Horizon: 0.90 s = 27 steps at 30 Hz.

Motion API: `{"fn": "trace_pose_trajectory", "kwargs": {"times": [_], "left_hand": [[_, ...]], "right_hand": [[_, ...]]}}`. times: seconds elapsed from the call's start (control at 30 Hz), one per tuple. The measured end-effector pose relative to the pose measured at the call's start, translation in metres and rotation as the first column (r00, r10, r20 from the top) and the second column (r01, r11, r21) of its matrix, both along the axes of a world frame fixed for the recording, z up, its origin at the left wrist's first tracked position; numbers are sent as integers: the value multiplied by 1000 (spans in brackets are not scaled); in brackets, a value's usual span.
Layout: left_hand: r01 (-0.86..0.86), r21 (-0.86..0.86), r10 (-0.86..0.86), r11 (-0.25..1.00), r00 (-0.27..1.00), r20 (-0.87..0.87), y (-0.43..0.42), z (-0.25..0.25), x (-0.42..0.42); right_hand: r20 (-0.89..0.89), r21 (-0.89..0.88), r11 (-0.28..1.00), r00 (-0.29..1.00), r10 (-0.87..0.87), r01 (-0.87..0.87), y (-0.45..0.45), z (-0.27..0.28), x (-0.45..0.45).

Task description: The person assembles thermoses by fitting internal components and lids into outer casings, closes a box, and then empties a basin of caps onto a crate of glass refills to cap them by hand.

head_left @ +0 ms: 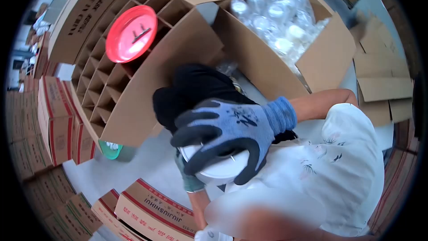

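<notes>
The right hand [240, 122], in a blue-grey glove with dark fingers, lies just beside the divided carton [156, 73], its fingers and thumb spread in a curve and gripping a white round dish [229, 165] from above. That dish is held out past the carton's near side, well apart from its compartments and close to the person's white shirt [330, 165] and black trousers [200, 82]. The left hand [192, 184], in a greenish glove, sits at the dish's underside edge, on the side away from the right arm; its fingers are mostly hidden, so whether they pinch or lie flat I cannot tell. On top of the carton's dividers rests a red dish [120, 44], tilted, with two small metal pieces [140, 35] standing up inside. Next to the carton, on its right in view, stands an open box [252, 60] full of clear bottles [269, 11]. Just below the carton's lower corner sits a green basket [109, 152], and further below it lies a printed box [154, 209]. Stacked boxes [58, 120] line the carton's left.
</notes>
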<state>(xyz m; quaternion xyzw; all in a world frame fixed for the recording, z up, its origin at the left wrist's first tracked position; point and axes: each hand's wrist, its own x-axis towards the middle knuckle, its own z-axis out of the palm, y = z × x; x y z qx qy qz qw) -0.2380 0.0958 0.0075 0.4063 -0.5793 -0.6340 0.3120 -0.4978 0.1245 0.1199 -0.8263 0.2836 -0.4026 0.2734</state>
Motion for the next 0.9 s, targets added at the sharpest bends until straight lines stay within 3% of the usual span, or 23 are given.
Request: {"fn": "trace_pose_trajectory", "kwargs": {"times": [0.1,0.23,0.33,0.37,0.4,0.43,0.47,0.53,0.57,0.6,0.63,0.67,0.73,0.77,0.8,0.83,0.87,0.9], "left_hand": [[-149,129,158,980,985,-67,57,-5,-10],[-223,132,238,966,965,-112,75,7,-12],[-88,-89,76,992,988,-132,31,18,-15],[43,-203,-58,978,996,-68,9,30,-20],[180,-321,-182,930,983,26,-11,44,-27],[375,-455,-293,807,925,243,-30,70,-42],[544,-558,-342,627,835,430,-48,95,-58],[819,-565,-352,100,560,750,-61,131,-95],[862,-501,-282,-69,465,839,-61,133,-105],[884,-408,-187,-228,372,909,-61,134,-111],[886,-423,-220,-190,381,898,-65,129,-114],[904,-381,-174,-194,350,920,-67,129,-114],[914,-379,-167,-141,356,919,-67,117,-104],[895,-438,-233,-87,409,882,-66,104,-93],[912,-388,-142,-133,370,918,-65,97,-81],[913,-399,-136,-78,387,912,-68,92,-62],[911,-411,-129,-19,406,905,-78,89,-46],[886,-456,-59,82,461,885,-92,91,-39]], "right_hand": [[51,168,986,999,-3,-5,45,-22,-8],[30,38,997,997,-66,64,84,-13,-9],[113,-58,993,989,-96,103,85,-27,-27],[151,-95,989,984,-99,114,86,-34,-34],[219,-12,1000,976,-20,23,86,-37,-42],[292,67,995,955,54,-76,83,-39,-52],[218,75,994,971,-96,81,74,-47,-74],[46,82,925,926,-374,370,55,-63,-117],[3,322,753,795,-607,574,44,-89,-144],[-62,201,610,631,-773,767,19,-150,-189],[-430,111,249,272,-861,962,8,-183,-226],[-753,36,47,58,-656,998,-8,-207,-264],[-849,-168,48,-120,-515,985,-3,-257,-306],[-890,-3,26,9,-455,1000,-14,-283,-338],[-908,161,-8,145,-394,987,-25,-297,-360],[-842,321,47,308,-444,946,-33,-250,-352],[-726,425,104,407,-555,899,-42,-225,-356],[-429,637,133,492,-757,759,-52,-204,-357]]}}
